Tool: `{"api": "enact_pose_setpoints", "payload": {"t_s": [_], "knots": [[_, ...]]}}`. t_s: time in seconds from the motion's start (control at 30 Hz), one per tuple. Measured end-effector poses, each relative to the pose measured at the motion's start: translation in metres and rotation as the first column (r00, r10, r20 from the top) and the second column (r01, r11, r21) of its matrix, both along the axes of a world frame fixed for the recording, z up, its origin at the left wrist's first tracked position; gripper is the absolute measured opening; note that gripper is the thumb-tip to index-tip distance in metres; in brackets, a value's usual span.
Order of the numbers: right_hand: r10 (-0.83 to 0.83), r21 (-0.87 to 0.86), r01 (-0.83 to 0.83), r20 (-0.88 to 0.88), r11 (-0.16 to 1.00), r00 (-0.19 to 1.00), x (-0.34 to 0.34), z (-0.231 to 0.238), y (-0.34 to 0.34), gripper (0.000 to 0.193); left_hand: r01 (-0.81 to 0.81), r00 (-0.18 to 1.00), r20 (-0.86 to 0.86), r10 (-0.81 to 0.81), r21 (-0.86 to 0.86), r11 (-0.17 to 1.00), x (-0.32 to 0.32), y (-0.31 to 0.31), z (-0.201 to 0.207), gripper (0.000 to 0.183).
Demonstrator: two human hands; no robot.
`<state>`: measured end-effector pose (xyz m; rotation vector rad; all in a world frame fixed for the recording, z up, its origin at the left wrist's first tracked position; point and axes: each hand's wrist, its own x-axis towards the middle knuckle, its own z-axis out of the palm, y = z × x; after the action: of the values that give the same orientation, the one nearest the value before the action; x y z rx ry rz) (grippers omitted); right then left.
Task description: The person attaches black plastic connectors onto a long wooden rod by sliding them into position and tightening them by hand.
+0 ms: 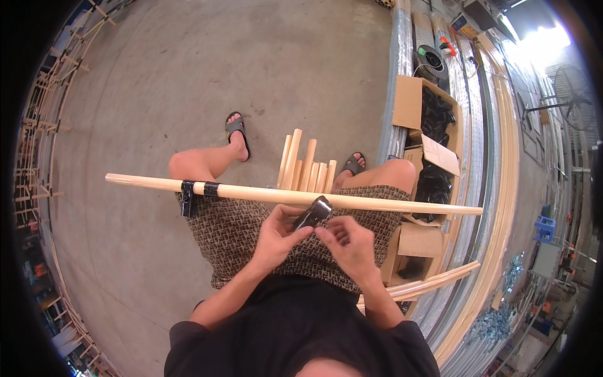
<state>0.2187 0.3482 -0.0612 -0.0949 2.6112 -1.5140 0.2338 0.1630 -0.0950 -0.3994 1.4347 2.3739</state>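
Note:
A long cream-coloured tube (270, 193) lies across my thighs from left to right. Two black pipe-joint pieces (187, 198) are fitted round its left part. My left hand (279, 239) grips another glossy black pipe-joint piece (316, 212), tilted, close to the middle of the tube. Beside it, my right hand (350, 244) is closed, thumb and fingertips pinched at the lower end of that piece. Whatever those fingertips hold is too small to make out. Several short cream tubes (308, 166) stand upright between my legs, beyond the long tube.
On my right, cardboard boxes (408, 103) hold many black joint pieces (438, 116). More long tubes (433, 286) and wrapped bundles lie there. A black spool (431, 61) and a fan (568, 97) are farther off. Tube racks (56, 119) line the left side of the concrete floor (188, 75).

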Motion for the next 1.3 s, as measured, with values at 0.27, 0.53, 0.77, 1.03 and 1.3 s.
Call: {"api": "enact_pose_setpoints", "payload": {"t_s": [0.27, 0.53, 0.77, 1.03, 1.3], "knots": [[0.033, -0.013, -0.034, -0.039, 0.999, 0.999, -0.011, -0.006, -0.009, 0.019, -0.072, 0.982, -0.176, 0.065, -0.031, 0.997, 0.007, 0.020, -0.006, 0.030], [0.164, 0.143, -0.153, -0.072, 0.978, 0.984, 0.003, -0.012, -0.014, 0.015, -0.079, 0.994, 0.074, 0.076, 0.038, 0.996, 0.021, 0.007, -0.016, 0.036], [0.356, 0.394, -0.321, -0.017, 0.861, 0.934, 0.024, -0.024, -0.020, 0.018, -0.028, 0.932, 0.360, -0.038, 0.177, 0.984, 0.050, 0.000, -0.031, 0.034], [0.455, 0.357, -0.399, -0.087, 0.845, 0.886, 0.001, -0.012, -0.010, 0.008, -0.060, 0.940, 0.340, -0.034, 0.260, 0.964, 0.033, 0.008, -0.038, 0.025], [0.304, 0.289, -0.336, 0.152, 0.896, 0.941, 0.000, -0.018, 0.000, 0.013, -0.076, 0.918, 0.395, -0.031, 0.253, 0.965, 0.024, 0.011, -0.027, 0.028]]}}
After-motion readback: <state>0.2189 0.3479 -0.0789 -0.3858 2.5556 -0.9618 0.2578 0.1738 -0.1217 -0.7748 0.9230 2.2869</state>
